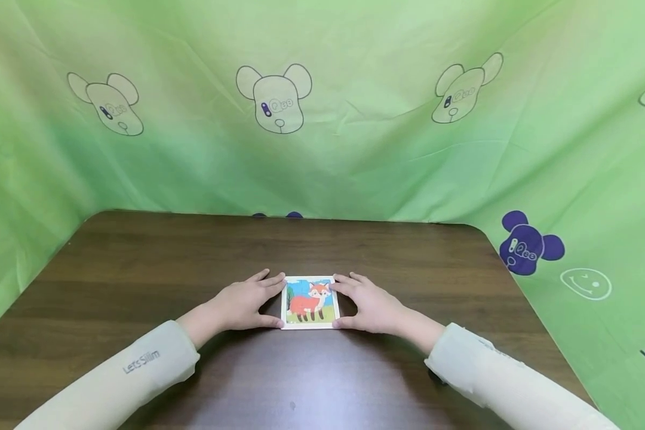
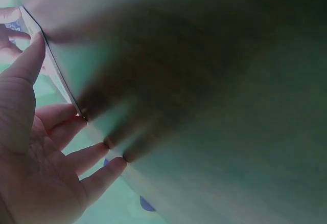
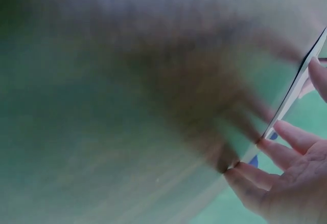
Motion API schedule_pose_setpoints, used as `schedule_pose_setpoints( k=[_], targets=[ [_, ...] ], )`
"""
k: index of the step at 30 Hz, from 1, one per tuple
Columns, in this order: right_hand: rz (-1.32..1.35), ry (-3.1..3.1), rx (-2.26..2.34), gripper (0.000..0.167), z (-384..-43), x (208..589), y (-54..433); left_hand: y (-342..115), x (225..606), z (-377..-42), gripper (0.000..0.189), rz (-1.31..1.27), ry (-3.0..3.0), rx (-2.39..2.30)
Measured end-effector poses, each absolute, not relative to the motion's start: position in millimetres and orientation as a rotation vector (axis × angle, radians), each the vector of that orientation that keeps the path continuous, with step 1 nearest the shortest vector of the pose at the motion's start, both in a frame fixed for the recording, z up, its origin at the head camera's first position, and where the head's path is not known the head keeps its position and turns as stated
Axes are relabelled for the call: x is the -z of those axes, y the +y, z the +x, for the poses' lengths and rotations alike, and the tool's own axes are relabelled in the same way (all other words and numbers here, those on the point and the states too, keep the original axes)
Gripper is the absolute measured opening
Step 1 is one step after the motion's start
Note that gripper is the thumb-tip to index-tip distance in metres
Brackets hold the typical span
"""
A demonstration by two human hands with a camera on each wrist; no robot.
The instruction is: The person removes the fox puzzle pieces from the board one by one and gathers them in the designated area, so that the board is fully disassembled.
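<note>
A small square fox jigsaw puzzle [image 1: 310, 303] with a white border lies flat on the dark wooden table in the head view. An orange fox stands on grass under a blue sky in its picture. My left hand [image 1: 246, 303] spans its left side, thumb by the near corner and forefinger by the far one. On the right side my right hand [image 1: 374, 306] mirrors this, fingertips at the border. In the left wrist view the puzzle's thin edge [image 2: 60, 75] shows beside the left thumb, with other fingertips resting on the tabletop. The right wrist view shows the opposite edge [image 3: 294, 91] along the right fingertips.
The brown wooden table [image 1: 156, 257] has rounded far corners and reflects light near its front. A green curtain [image 1: 355, 155] printed with bear heads hangs behind it and along both sides. Pale sleeves [image 1: 156, 358] cover both forearms.
</note>
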State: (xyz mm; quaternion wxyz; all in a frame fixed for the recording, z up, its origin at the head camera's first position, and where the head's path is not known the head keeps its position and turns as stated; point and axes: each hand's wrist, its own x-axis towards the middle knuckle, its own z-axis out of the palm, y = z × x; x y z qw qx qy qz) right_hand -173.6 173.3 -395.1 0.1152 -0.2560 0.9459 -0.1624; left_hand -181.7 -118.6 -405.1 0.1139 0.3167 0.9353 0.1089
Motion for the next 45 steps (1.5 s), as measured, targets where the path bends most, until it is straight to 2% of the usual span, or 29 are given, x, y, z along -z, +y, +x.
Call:
schedule_pose_setpoints(
  k=[10,25,34,45],
  targets=[
    [-0.721,2.789,0.478,0.073,-159,393,172,-121,401,-169,0.086,0.924,2.753,-0.298],
    [-0.777,2.772,0.48,0.072,-159,391,173,-123,402,-163,0.086,0.9,2.789,-0.285],
    [-0.922,2.762,0.538,0.045,-171,386,165,-123,406,-162,0.087,0.882,2.776,-0.288],
    [-1.019,2.699,0.613,0.032,-196,384,128,-122,407,-160,0.087,0.914,2.78,-0.302]
  ],
)
